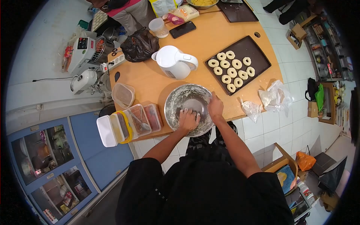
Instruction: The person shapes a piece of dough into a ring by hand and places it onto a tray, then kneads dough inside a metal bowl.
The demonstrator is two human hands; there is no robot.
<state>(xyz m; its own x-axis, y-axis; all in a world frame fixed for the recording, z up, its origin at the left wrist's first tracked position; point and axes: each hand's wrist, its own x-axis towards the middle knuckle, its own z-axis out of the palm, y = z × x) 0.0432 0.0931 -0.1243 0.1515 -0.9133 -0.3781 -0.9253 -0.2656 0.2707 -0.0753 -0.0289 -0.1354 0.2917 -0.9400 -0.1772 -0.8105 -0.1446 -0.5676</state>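
Observation:
A large metal mixing bowl (173, 93) sits at the table's front edge, its inner wall smeared with pale dough or flour residue. My left hand (188, 119) reaches down inside it, fingers apart and whitened at the tips, against the lower inner surface. A dark patch beside those fingers may be shadow; I cannot make it out. My right hand (215, 107) grips the bowl's right rim. Beyond the bowl stands a white electric kettle (171, 62). To the right, a dark baking tray (258, 56) bears several ring-shaped pieces of dough (236, 64).
Plastic containers (138, 119) line the front left, near a black plastic bag (140, 45). Clear plastic bags (275, 95) hang over the right edge. A phone (182, 29), a tub (159, 28) and another tray (237, 12) lie farther back. Another person (131, 17) stands behind the table.

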